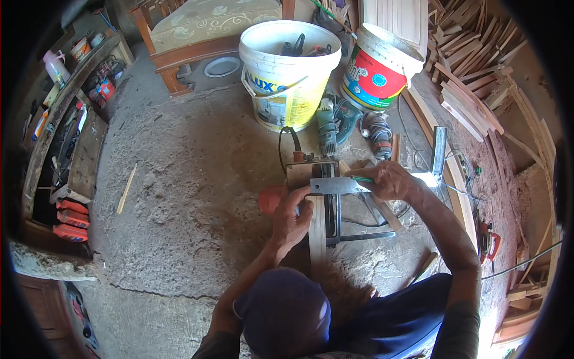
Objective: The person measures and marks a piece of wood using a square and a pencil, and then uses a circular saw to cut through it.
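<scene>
Overhead view of a person crouched on a concrete floor [179,179]. The left hand [293,218] is closed around the edge of a narrow wooden strip [317,230] that runs lengthwise over a small metal frame [359,230], pressing it in place. The right hand [388,179] is curled around a green pencil [362,179], its tip touching a metal square [335,185] laid across the strip. Just beyond the square sits a power tool with a black cord [287,143]. Farther off stand a white bucket [290,72] holding tools and a second bucket with a red label [379,69], tilted; a green power drill [327,125] lies between them. Wood offcuts [472,78] pile up at the right; a shelf [66,137] lines the left.
</scene>
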### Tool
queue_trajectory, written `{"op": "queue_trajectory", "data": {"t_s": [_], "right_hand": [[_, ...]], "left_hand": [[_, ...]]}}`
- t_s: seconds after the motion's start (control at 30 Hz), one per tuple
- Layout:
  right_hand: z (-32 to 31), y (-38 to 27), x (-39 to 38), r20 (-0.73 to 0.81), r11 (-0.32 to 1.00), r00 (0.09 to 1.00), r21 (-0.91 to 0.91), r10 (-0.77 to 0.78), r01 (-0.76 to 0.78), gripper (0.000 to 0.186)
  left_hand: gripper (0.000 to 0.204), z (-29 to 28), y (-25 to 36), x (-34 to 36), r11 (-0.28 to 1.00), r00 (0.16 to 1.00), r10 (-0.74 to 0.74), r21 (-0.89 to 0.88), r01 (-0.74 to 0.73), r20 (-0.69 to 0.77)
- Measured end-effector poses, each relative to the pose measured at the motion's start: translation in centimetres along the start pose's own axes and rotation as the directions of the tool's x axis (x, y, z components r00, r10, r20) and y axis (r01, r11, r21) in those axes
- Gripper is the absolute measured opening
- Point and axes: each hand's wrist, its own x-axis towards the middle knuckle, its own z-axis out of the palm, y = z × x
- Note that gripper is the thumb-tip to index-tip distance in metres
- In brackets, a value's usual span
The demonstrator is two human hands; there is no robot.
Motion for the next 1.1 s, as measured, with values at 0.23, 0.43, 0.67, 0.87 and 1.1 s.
{"op": "queue_trajectory", "data": {"t_s": [0.23, 0.43, 0.67, 0.87, 1.1], "right_hand": [[0.1, 0.0, -0.1, 0.011, 0.999, 1.0, -0.04, 0.029, -0.028, 0.035], [-0.1, 0.0, 0.0, 0.036, 0.998, 0.998, -0.038, 0.042, -0.041, 0.034], [0.1, 0.1, 0.1, 0.05, 0.997, 0.997, -0.064, 0.052, -0.049, 0.035], [-0.8, -1.0, 0.1, 0.105, 0.994, 0.989, -0.04, 0.108, -0.105, 0.034], [-0.8, -1.2, 0.1, 0.056, 0.999, 0.998, -0.033, 0.042, -0.04, 0.033]], "left_hand": [[0.032, -0.2, 0.3, 0.1, 0.997, 0.998, 0.066, 0.039, -0.065, -0.019], [0.033, -0.2, 0.3, 0.2, 0.998, 0.998, 0.067, 0.015, -0.067, -0.017], [0.034, -0.3, 0.5, 0.2, 0.999, 0.999, 0.037, -0.009, -0.038, -0.003], [0.033, -0.3, 0.0, 0.3, 0.999, 0.999, 0.04, -0.005, -0.04, -0.004], [0.033, -0.6, 0.5, 0.2, 0.997, 0.999, 0.049, 0.053, -0.048, -0.009]]}}
